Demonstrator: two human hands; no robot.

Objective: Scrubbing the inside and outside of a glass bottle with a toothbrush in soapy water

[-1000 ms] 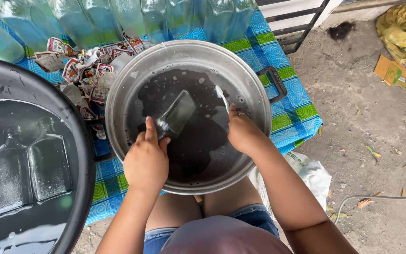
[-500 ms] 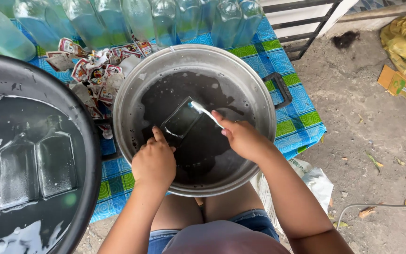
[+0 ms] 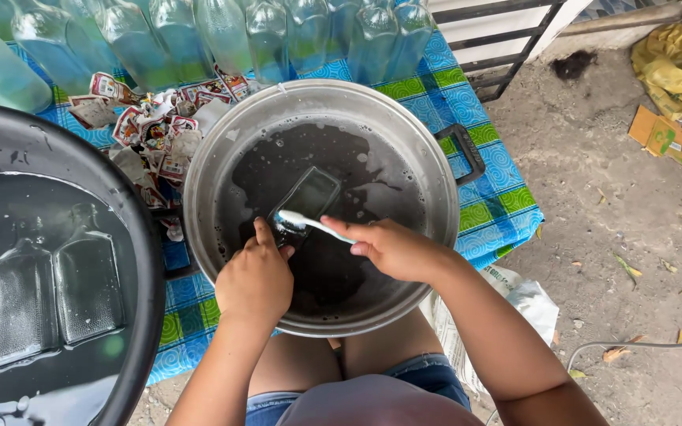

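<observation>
**Bottle and brush meet over the dark water**

The left hand (image 3: pixel 254 280) grips a flat glass bottle (image 3: pixel 305 201) by its lower end, the fingers (image 3: pixel 266 237) curled shut around it, thumb on the near face. The bottle tilts up and away from that hand, its far end pointing toward the middle of the metal basin (image 3: pixel 436 170), and it sits partly in the dark, soapy water.

The right hand (image 3: pixel 392 248) is closed on the handle of a white toothbrush (image 3: pixel 313 225). The handle runs leftward out of the fingers, and the bristle head rests on the bottle's near end, just beside the left thumb. The two hands are close together over the basin's near half.

The basin stands on a bench covered by a blue and green checked cloth (image 3: pixel 499 185). To its left is a black tub (image 3: pixel 132 237) of water with two more flat bottles (image 3: pixel 53 304) lying submerged side by side. A heap of peeled paper labels (image 3: pixel 151 130) lies behind the two vessels, and a row of clear bottles (image 3: pixel 270 35) lines the far edge.
</observation>
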